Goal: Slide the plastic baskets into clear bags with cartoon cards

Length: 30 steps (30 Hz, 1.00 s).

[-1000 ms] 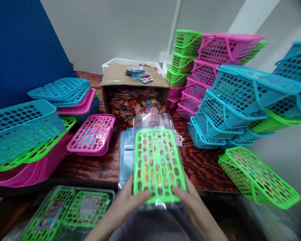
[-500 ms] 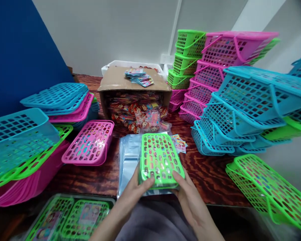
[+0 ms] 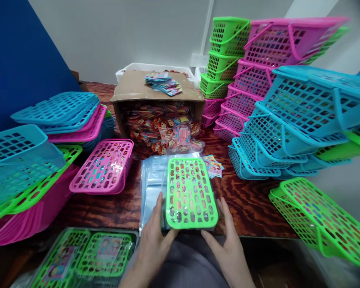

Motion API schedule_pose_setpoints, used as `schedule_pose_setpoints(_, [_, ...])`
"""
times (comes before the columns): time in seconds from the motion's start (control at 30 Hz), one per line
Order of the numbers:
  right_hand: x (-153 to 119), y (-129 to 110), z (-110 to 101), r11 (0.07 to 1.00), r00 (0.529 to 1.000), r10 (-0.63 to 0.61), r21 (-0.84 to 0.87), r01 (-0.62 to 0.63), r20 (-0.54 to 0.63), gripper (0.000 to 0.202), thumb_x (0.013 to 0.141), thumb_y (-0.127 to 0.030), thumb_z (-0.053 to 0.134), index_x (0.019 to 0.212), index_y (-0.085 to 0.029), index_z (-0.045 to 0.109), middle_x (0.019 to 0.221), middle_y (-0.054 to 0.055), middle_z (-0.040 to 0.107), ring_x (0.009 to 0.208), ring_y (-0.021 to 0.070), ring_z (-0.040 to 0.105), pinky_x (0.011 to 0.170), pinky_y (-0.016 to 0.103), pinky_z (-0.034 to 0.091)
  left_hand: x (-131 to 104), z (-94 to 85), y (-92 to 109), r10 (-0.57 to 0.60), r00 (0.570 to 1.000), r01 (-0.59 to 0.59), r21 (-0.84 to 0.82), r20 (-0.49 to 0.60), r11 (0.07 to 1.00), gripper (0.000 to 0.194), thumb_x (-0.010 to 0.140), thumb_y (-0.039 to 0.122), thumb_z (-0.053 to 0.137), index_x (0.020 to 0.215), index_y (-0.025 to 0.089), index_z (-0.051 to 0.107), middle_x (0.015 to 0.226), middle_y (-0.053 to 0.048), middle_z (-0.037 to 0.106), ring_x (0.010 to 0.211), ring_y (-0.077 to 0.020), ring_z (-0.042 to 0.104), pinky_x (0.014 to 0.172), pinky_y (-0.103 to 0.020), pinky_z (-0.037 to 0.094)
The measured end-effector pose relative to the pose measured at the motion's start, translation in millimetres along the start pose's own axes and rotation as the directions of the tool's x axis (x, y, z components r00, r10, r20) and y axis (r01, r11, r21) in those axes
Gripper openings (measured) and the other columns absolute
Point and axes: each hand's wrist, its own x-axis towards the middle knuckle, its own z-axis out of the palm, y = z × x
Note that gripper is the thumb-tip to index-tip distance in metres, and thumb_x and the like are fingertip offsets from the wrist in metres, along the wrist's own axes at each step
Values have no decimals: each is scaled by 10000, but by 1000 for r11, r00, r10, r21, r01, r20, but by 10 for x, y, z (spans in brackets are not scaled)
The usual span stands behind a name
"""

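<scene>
A green lidded basket (image 3: 192, 192) lies in front of me, with clear plastic over it and small colourful items visible through the lid holes. It rests partly on a stack of clear plastic bags (image 3: 151, 188) at the table's near edge. At its left near corner is my left hand (image 3: 154, 238), fingers along the side, thumb spread towards the near edge. On the other side, my right hand (image 3: 228, 240) has its fingers apart beside the basket, thumb near the front edge. Neither hand wraps the basket; exact contact is hard to see.
A pink lidded basket (image 3: 103, 166) stands left, near stacked blue lids (image 3: 57, 112) and nested baskets (image 3: 21, 160). Behind is an open carton (image 3: 123, 92) of packets, with cards (image 3: 165, 84) on top. Filled baskets (image 3: 303, 104) rise high on the right. Wrapped green baskets (image 3: 103, 254) sit low left.
Both thumbs have come off the green lid, and my hands have opened to the basket's sides. The basket now lies flatter and slightly nearer. The view has shifted a little.
</scene>
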Motion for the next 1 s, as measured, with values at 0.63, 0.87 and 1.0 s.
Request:
schedule_pose_setpoints(0.63, [182, -270, -259, 441, 636, -701, -505, 742, 322, 389, 898, -41, 601, 1251, -197, 651, 1186, 119, 694, 1166, 287, 567, 893, 466, 536, 242, -84, 180, 673, 736, -653, 340, 73, 677, 370, 881, 70, 549, 1228, 187, 600, 1302, -98, 668, 1371, -258, 488, 1198, -506, 342])
schedule_pose_setpoints(0.87, [170, -308, -234, 416, 580, -775, -489, 767, 251, 539, 860, 19, 540, 1329, -236, 614, 1125, 72, 741, 1120, 256, 621, 893, 439, 528, 284, -23, 223, 660, 751, -620, 326, -17, 713, 354, 880, 57, 536, 1197, 197, 604, 1238, -84, 694, 1294, -246, 552, 1173, -512, 375])
schedule_pose_setpoints(1.0, [157, -233, -208, 423, 588, -786, -527, 737, 190, 511, 851, 37, 548, 1289, -210, 638, 1130, 95, 731, 1133, 260, 610, 890, 434, 527, 280, 62, 184, 662, 747, -611, 329, -63, 720, 405, 898, 60, 526, 1277, 194, 570, 1257, -104, 663, 1280, -246, 550, 1156, -508, 396])
